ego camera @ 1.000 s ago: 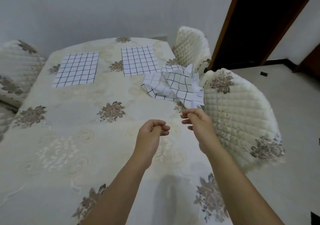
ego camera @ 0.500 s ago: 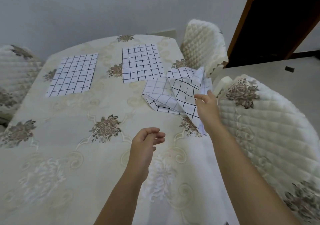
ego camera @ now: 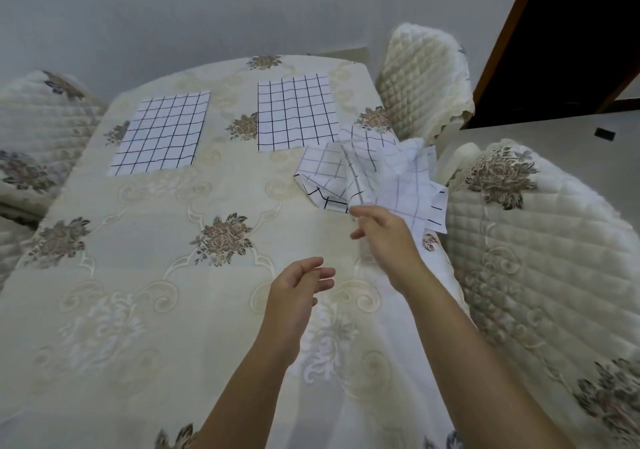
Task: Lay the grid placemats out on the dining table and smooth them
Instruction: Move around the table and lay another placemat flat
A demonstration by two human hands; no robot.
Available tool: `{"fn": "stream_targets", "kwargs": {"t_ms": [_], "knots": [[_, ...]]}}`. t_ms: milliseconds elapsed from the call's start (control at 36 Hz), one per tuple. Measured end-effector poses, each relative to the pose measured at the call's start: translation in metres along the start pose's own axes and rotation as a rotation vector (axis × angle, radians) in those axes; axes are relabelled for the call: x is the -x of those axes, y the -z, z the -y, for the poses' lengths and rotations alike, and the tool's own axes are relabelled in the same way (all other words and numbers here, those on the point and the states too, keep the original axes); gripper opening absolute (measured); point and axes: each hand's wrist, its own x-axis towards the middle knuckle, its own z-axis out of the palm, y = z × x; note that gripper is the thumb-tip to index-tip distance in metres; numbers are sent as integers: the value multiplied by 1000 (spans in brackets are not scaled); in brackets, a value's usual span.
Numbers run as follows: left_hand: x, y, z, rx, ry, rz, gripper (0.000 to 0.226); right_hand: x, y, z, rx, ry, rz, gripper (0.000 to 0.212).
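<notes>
I see two grid mats lying flat at the far end of the dining table: the left flat mat and the right flat mat, side by side and apart. The remaining crumpled placemats sit in a heap at the table's right edge, touching the near right corner of the right flat mat and just beside the quilted chair.

My right hand is at the heap's near edge, thumb and fingers curled onto a raised fold; I read that as a pinch, though the contact itself is partly hidden. My left hand hovers over the tablecloth nearer to me, fingers loosely curled around nothing.

My judgement of the risks: the layers are tangled, so pulling one fold could lift several mats together. The heap overhangs the right edge, so a sideways tug may spill the rest down between table and chair. Dragging leftward could also nudge the right flat mat askew
</notes>
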Motion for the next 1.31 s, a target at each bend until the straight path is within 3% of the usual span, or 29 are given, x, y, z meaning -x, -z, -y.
{"fn": "stream_targets", "kwargs": {"t_ms": [167,333,472,611,861,1028,1194,1306], "knots": [[21,20,14,-9,-22,-2,25,46,-26,0,106,39,225,26],[37,53,27,-403,-279,-44,53,82,-51,1,220,91,370,25],[55,81,36,-525,-360,-69,60,115,-72,4,230,108,474,25],[75,106,56,-508,-329,-58,57,147,-94,-6,208,73,580,22],[108,143,121,-394,-108,-118,48,190,-117,-43,202,-95,740,22],[128,164,160,-248,-18,-190,47,204,-119,-69,202,-175,712,23],[137,183,183,-382,38,-283,50,208,-105,-91,155,-281,567,26],[139,183,179,-422,-45,-283,62,209,-97,-103,119,-373,498,24]]}}
